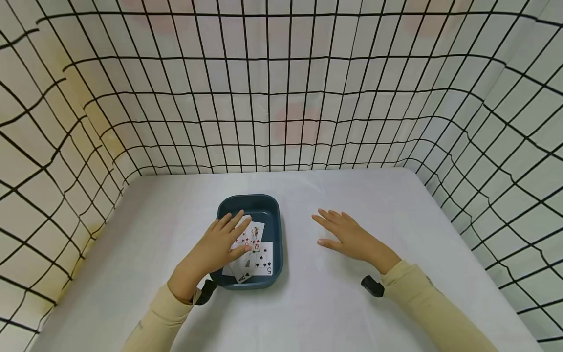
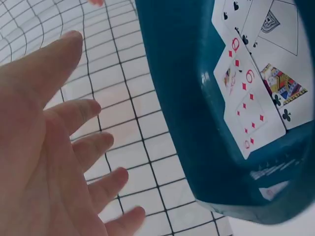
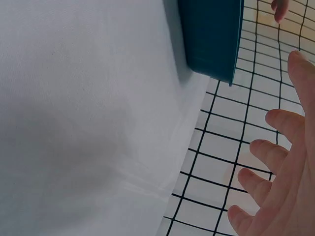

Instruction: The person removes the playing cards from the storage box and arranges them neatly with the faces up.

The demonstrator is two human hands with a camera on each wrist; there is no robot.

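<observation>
Several playing cards (image 1: 264, 257) lie loosely overlapped inside a dark teal plastic tray (image 1: 276, 234). Among them a five of spades shows at the near right. In the left wrist view, a six of diamonds (image 2: 252, 115) lies by the tray's wall, with a face card (image 2: 283, 86) of clubs beside it. My left hand (image 1: 217, 247) hovers over the tray's left side, fingers spread and holding nothing; it hides part of the cards. To the right of the tray, my right hand (image 1: 354, 239) hangs above the table with straight, spread fingers and an empty palm.
A white-covered table (image 1: 334, 313) spreads under both hands. Black grid netting (image 1: 268, 93) stands along its back and both sides, with pale cloth behind. Each wrist carries a small black camera (image 1: 372, 286).
</observation>
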